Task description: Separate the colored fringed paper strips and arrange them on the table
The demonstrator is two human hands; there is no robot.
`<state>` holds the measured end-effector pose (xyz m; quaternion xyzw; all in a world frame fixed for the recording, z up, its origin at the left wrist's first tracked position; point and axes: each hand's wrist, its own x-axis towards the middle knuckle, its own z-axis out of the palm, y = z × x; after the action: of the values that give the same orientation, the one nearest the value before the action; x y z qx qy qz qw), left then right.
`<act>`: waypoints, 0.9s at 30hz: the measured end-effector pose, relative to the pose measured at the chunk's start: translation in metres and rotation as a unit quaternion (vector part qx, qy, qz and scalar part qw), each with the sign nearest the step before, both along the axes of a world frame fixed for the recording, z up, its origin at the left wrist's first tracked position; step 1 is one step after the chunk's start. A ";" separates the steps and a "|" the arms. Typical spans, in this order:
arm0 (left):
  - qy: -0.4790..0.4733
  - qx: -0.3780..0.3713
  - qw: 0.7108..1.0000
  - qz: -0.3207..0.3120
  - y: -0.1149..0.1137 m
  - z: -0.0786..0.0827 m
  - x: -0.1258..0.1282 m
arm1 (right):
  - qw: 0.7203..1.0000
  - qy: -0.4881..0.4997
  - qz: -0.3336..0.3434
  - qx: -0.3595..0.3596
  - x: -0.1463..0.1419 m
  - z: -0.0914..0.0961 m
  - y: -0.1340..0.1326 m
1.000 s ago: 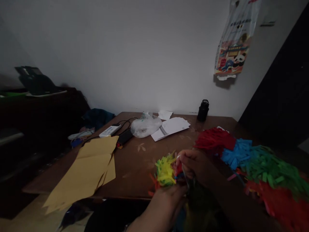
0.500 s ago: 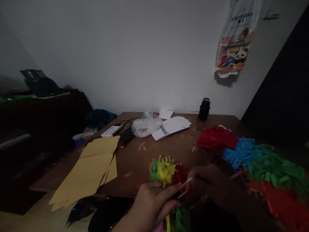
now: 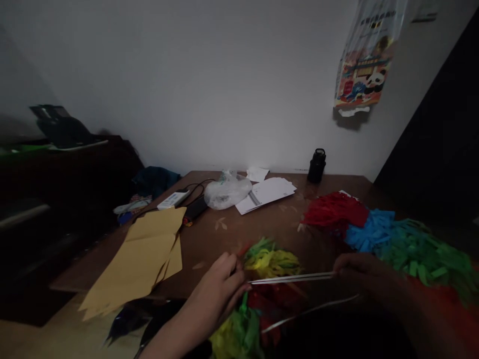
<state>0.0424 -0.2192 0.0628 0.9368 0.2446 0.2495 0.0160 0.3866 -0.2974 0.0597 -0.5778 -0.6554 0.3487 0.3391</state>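
Observation:
A bundle of fringed coloured strips (image 3: 271, 262), yellow, green and red, is in front of me at the near table edge. My left hand (image 3: 226, 281) is closed at the bundle's middle, where the white string starts. More of the bundle, green and yellow strips (image 3: 239, 331), hangs below that hand. Stretched taut to the right, a doubled white string (image 3: 292, 278) ends in my right hand (image 3: 355, 269), whose fingers are pinched on it. A loose white tail (image 3: 310, 313) curves below. Dim light hides the right hand's details.
Fringed bundles in red (image 3: 335, 214), blue (image 3: 370, 230) and green (image 3: 430, 257) lie on the right. Tan paper sheets (image 3: 138, 254) overhang the left edge. Behind are a plastic bag (image 3: 227, 192), white papers (image 3: 267, 194), a power strip (image 3: 173, 198) and a black bottle (image 3: 317, 167).
My right hand has moved away to the right, drawing the white string straight. My left hand has shifted left and up, and the bundle has turned in it.

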 end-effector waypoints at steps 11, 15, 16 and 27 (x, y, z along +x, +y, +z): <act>0.028 0.017 0.999 -0.005 -0.016 0.015 0.035 | 0.952 -0.204 0.097 0.206 -0.123 0.007 0.017; -0.006 -0.036 0.999 -0.020 -0.020 0.023 0.025 | 0.985 -0.090 0.094 0.113 -0.125 0.012 0.015; -0.020 -0.069 0.997 -0.036 -0.020 0.022 0.022 | 0.987 -0.068 0.098 0.108 -0.122 0.013 0.014; -0.150 -0.252 0.953 -0.079 -0.032 -0.001 0.036 | 0.990 0.067 0.113 0.060 -0.154 -0.031 0.018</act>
<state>0.0782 -0.2517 0.0620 0.8705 0.2197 0.3155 0.3072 0.2328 -0.2790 0.0287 -0.4543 -0.7121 0.3828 0.3742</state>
